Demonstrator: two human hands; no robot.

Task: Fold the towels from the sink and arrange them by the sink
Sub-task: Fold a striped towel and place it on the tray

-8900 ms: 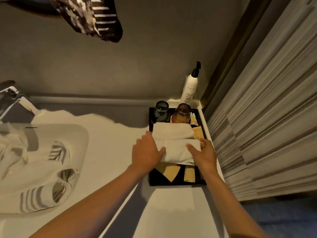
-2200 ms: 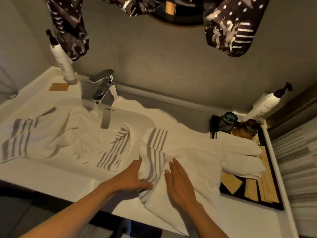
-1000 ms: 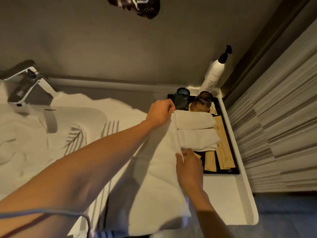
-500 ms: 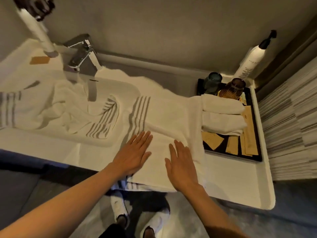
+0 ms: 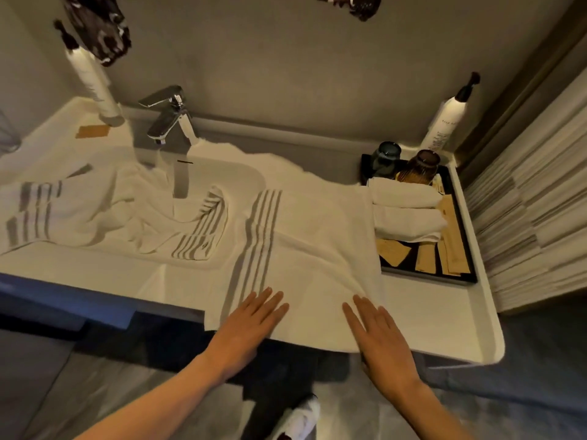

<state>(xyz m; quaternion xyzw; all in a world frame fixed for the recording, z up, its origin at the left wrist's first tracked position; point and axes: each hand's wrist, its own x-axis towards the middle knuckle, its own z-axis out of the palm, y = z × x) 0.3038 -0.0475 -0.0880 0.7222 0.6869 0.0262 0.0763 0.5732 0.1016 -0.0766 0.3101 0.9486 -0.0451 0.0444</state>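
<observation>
A white towel with grey stripes (image 5: 305,249) lies spread flat on the counter right of the sink (image 5: 222,173), its near edge at the counter's front. My left hand (image 5: 251,325) and my right hand (image 5: 378,335) rest flat on that near edge, fingers straight, gripping nothing. More striped white towels (image 5: 104,211) lie crumpled in the sink basin and over its left side. Two folded white towels (image 5: 406,211) sit on the black tray (image 5: 428,276) at the right.
A chrome faucet (image 5: 168,119) stands behind the basin. Pump bottles stand at the back left (image 5: 95,81) and back right (image 5: 444,122). Two dark cups (image 5: 403,160) and paper sachets sit on the tray. A striped wall (image 5: 533,217) closes the right side.
Both hands have slid toward me over the spread towel, from its middle to its front edge, and moved farther apart. The towel lies flatter.
</observation>
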